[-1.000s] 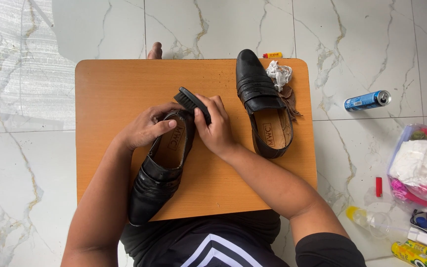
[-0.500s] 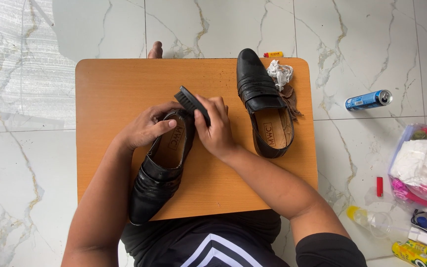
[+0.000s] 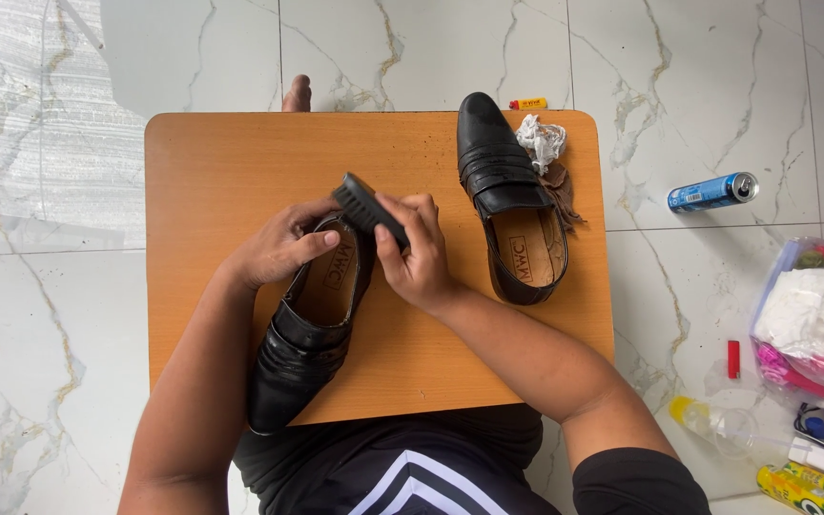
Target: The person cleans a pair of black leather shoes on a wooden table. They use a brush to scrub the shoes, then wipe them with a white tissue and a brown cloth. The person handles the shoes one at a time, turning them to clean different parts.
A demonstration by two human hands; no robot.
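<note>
Head view: black shoe at centre is being steadied by clasping left hand; brush, gripped in right hand, is best being stroked lightly along the heel.

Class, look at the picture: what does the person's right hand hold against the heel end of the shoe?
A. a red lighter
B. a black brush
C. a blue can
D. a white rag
B: the right hand grips a black brush at the heel end of the shoe, which the left hand steadies.
</note>
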